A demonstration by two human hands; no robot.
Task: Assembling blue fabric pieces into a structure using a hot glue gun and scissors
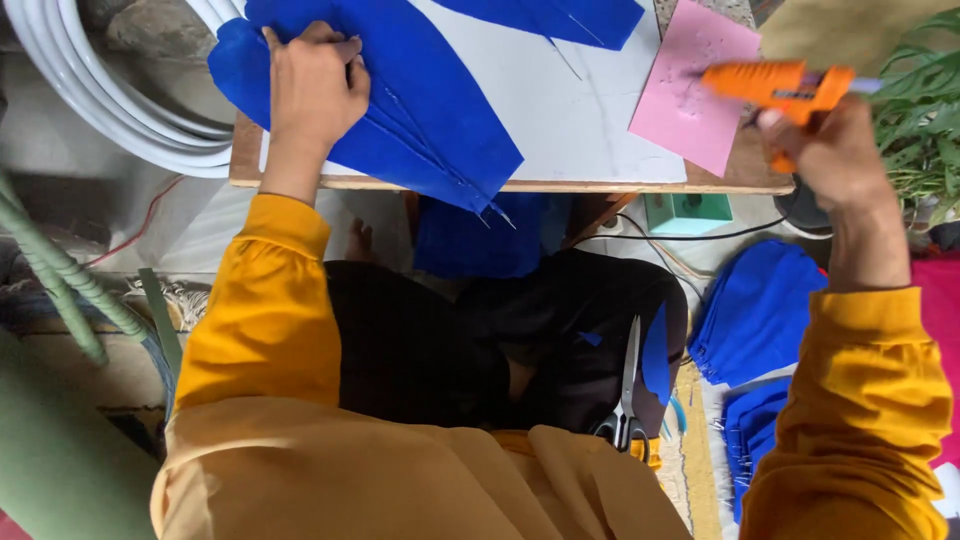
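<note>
- Head view: my right grip (835,150) is wrapped tight around the handle of an orange glue gun (775,85), its nozzle pointing left over the pink sheet (690,85) at the far right of the desk (600,183).
- My left grip (312,85) is curled, knuckles down, pinning the blue fabric pieces (420,110) flat against the white board (570,110) that covers the desk; I think the fingers pinch a fold, but they are tucked under and I cannot be sure.
- How far along, as I judge it: several long blue pieces already lie overlapped under my left hand with thin glue threads trailing off their tips, so some joining looks done; another blue piece (560,15) waits at the top edge.
- Plenty seems left: stacks of cut blue pieces (755,310) sit on the floor to my right.
- Scissors (625,395) rest on my lap.
- Packages and labels: a small teal box (688,213) stands below the desk edge; I see no label on it. The pink sheet is plain, only smudged.
</note>
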